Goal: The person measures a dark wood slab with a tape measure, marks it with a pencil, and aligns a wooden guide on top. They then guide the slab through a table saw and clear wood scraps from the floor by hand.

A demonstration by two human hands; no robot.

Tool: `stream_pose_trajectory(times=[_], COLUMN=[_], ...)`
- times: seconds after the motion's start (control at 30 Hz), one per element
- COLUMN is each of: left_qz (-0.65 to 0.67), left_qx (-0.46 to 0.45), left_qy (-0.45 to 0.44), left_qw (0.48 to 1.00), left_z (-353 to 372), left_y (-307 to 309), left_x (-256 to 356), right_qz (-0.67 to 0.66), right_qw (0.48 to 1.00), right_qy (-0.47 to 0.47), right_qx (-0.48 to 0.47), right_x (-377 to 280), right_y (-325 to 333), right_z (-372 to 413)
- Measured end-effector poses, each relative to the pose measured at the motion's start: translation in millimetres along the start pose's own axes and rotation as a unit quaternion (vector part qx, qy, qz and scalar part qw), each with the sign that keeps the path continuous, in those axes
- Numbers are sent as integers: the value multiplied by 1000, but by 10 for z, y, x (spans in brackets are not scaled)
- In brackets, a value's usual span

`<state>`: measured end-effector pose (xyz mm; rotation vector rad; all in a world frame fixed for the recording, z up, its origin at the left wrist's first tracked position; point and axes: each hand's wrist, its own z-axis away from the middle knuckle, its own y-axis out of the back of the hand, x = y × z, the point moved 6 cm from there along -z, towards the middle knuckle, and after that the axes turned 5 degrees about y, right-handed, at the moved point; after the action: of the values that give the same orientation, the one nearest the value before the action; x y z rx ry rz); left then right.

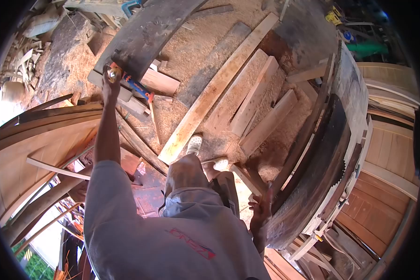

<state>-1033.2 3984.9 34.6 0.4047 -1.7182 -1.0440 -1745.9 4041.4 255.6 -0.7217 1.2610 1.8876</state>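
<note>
My left hand (111, 77) reaches forward at the upper left, its fingers wrapped round a small power tool. The tool's blue and orange body (137, 87) points down to the right. It lies at the lower end of a dark wide board (144, 35). At the lower right, my right hand (261, 205) hangs beside the edge of a long dark curved timber (312, 163), its fingers apart and nothing visible in them. Whether this hand touches the timber cannot be made out.
Long pale planks (219, 84) and shorter beams (269, 122) lie on the sawdust-covered floor ahead. Curved wooden panels (42, 158) stand at the left. A toothed blade edge (339, 179) shows at the right, near panelled wood (375, 205). A blue clamp (129, 6) is at the top.
</note>
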Motion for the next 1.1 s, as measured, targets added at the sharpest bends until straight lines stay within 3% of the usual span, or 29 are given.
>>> stream_pose_trajectory(times=[0.03,0.1,0.13,0.17,0.2,0.23,0.3,0.33,0.37,0.43,0.47,0.5,0.57,0.6,0.7,0.8,0.9,0.93,0.97,1.03,1.1], left_qz=[-48,-67,-128,-67,-105,-48,88,-22,100,252,322,338,369,376,374,278,327,335,337,318,241], left_qx=[37,166,131,153,159,15,-300,-481,-575,-554,-545,-634,-598,-575,-483,-493,-357,-324,-306,-282,-312], left_qy=[8,-79,24,-80,-172,-215,-203,-85,-46,-126,-166,-5,-60,-97,-217,-213,-211,-90,86,217,224], left_qw=[998,981,983,983,966,975,928,872,811,783,756,695,709,720,761,797,849,880,886,879,891], left_z=[248,755,1173,1634,2132,2653,3799,4095,4549,4894,5072,5104,5248,5275,5354,5466,5308,5116,4970,4827,5003], left_y=[151,131,200,332,50,103,240,671,487,743,884,951,723,751,928,1124,1474,1619,1632,1672,1533], left_x=[33,-309,-299,-108,-483,-137,560,1527,1524,1997,2221,2307,2085,2079,2114,2094,2090,1943,1700,1146,455], right_qz=[22,68,69,67,59,30,99,120,126,137,146,109,42,65,128,135,123,113,80,14,-21], right_qw=[999,996,996,994,993,996,980,974,969,957,947,959,972,960,941,941,933,939,948,961,963], right_qy=[3,30,42,56,84,38,29,30,40,60,130,78,-30,-24,176,96,149,118,113,99,133], right_qx=[-29,-44,-49,-59,-57,-80,-169,-188,-208,-247,-256,-250,-231,-270,-258,-295,-303,-303,-286,-258,-234], right_x=[7,-125,-108,-84,-7,56,214,335,319,238,298,276,134,155,73,-10,-81,81,130,98,177], right_y=[-54,-133,-163,-203,-248,-303,-443,-525,-576,-680,-679,-683,-583,-560,-482,-424,-352,-326,-282,-233,-242], right_z=[-42,-107,-120,-130,-124,-103,-78,-37,-7,102,146,192,337,374,486,587,660,634,618,623,571])
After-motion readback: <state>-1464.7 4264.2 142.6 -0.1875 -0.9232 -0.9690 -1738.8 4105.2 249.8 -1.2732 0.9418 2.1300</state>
